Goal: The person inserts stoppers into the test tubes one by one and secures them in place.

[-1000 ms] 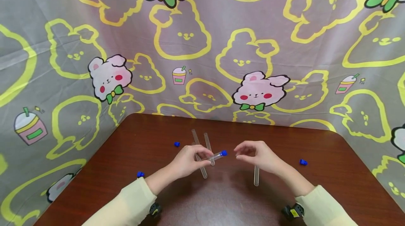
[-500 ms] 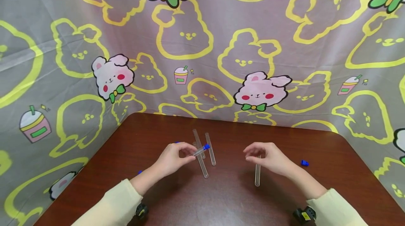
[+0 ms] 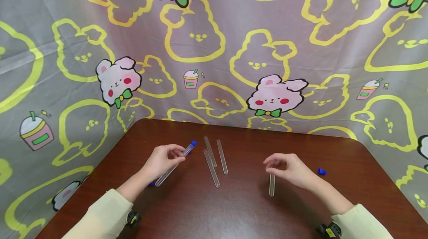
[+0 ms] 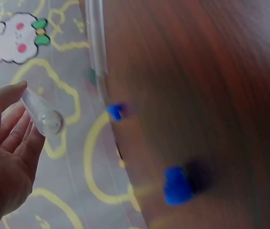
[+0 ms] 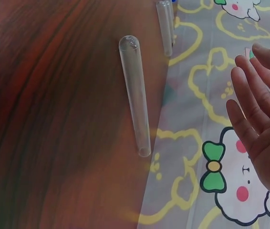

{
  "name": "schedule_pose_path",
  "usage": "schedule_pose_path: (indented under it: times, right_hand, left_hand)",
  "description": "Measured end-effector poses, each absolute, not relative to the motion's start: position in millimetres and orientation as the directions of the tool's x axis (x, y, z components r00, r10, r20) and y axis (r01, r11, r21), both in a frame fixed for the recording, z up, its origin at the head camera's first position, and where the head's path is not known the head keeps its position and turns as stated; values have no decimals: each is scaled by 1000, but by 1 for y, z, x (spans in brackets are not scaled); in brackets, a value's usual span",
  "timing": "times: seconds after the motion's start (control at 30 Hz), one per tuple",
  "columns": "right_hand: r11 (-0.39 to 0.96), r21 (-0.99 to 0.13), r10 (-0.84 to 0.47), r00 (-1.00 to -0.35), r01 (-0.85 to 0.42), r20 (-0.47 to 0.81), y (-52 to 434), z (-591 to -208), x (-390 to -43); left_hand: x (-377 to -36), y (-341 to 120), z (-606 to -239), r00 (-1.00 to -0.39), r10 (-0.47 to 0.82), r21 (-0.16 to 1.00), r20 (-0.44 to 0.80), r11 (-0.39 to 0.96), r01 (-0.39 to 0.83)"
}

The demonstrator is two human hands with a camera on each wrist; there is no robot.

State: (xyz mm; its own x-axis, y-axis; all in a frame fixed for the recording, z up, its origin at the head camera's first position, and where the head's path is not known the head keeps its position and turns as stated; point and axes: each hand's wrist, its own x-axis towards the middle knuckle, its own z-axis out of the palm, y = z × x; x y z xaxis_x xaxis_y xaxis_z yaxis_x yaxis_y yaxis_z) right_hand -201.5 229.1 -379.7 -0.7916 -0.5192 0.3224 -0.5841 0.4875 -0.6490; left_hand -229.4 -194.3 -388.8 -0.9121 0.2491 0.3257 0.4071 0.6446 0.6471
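My left hand (image 3: pixel 177 156) pinches a clear test tube (image 3: pixel 172 166) closed with a blue cap (image 3: pixel 193 143); the tube slants from the cap down toward the table's left side. The left wrist view shows the tube's round end (image 4: pixel 48 120) between the fingers (image 4: pixel 11 129). My right hand (image 3: pixel 275 163) hovers with relaxed fingers over an uncapped tube (image 3: pixel 271 185) lying on the brown table (image 3: pixel 234 209), holding nothing. In the right wrist view that tube (image 5: pixel 135 100) lies left of the straight fingers (image 5: pixel 256 114).
Three more uncapped tubes (image 3: pixel 214 159) lie at the table's middle. Loose blue caps lie at the right (image 3: pixel 321 171) and near the left hand (image 4: pixel 177 185), (image 4: pixel 116 111). A printed cloth backdrop (image 3: pixel 214 45) walls in the table's back and sides.
My left hand has carried the capped tube leftward, away from the centre, and tilted it lower. The right hand has drifted slightly right, away from the left hand.
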Motion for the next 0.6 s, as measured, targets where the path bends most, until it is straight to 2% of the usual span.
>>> schedule_pose_path:
  times: [0.4,0.6]
  right_hand:
    - [492,-659,-499,-805,-569,322,234,-386,-198]
    - [501,-666,-483,-817,-553,316,238,-388,-195]
  left_hand:
    - [-233,-219,-410,-959,132,652,252,709,269]
    - [-233,-220,-417,-966,129,668,224,701,248]
